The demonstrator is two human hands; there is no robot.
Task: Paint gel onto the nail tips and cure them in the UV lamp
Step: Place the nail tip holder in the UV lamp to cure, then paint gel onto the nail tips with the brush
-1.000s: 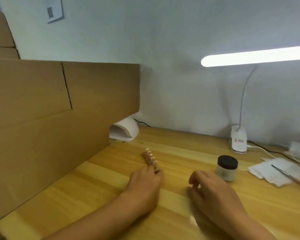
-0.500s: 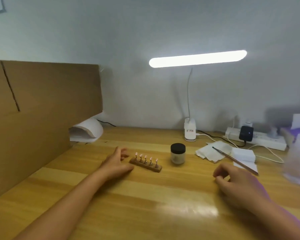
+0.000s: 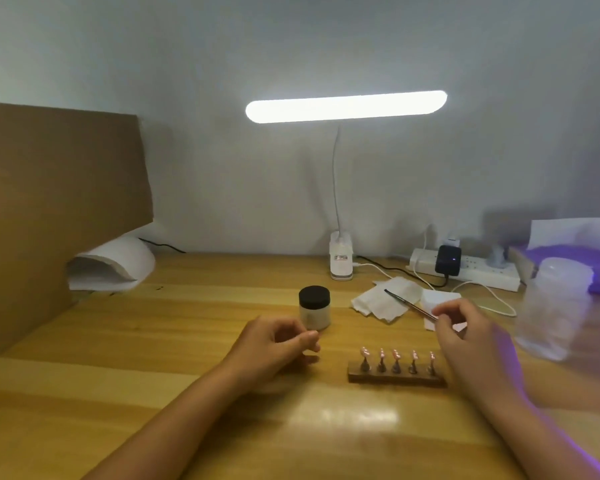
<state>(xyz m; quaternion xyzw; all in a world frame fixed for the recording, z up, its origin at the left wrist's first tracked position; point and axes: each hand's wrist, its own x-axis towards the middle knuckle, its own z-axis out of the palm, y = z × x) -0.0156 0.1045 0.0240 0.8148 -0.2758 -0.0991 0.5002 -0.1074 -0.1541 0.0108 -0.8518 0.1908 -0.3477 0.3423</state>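
The brush point(image 3: 411, 306) decides the next move, and it lies to the right of centre across the white tissues point(image 3: 388, 301). Its long axis is a diagonal, with the dark bristle end toward the upper left and the thin handle running down and right, straight to the right hand point(image 3: 465, 336). That hand is much the nearer of the two. Its fingers point(image 3: 445, 310) are curled, with thumb and forefinger drawn close together right at the handle's lower end. Blur hides whether they already pinch the handle or only touch it, so I cannot tell. The left hand point(image 3: 274, 344) rests on the desk point(image 3: 153, 341) left of centre, loosely curled with nothing in it. Its fingertips lie just below and left of the black-lidded jar point(image 3: 314, 308), near it but apart, and the lid is still on. Between the two hands, lower in the frame, sits the wooden holder point(image 3: 397, 378). Its long side runs left to right and its five nail tips point(image 3: 395, 355) stand upright in a row, just left of the right wrist. The white arched housing I take for the UV lamp point(image 3: 118, 263) stands well apart at the left edge, under the cardboard sheet point(image 3: 59, 209). Judging from this layout, the right hand should take the brush along its diagonal while the left, being closer, opens the jar.
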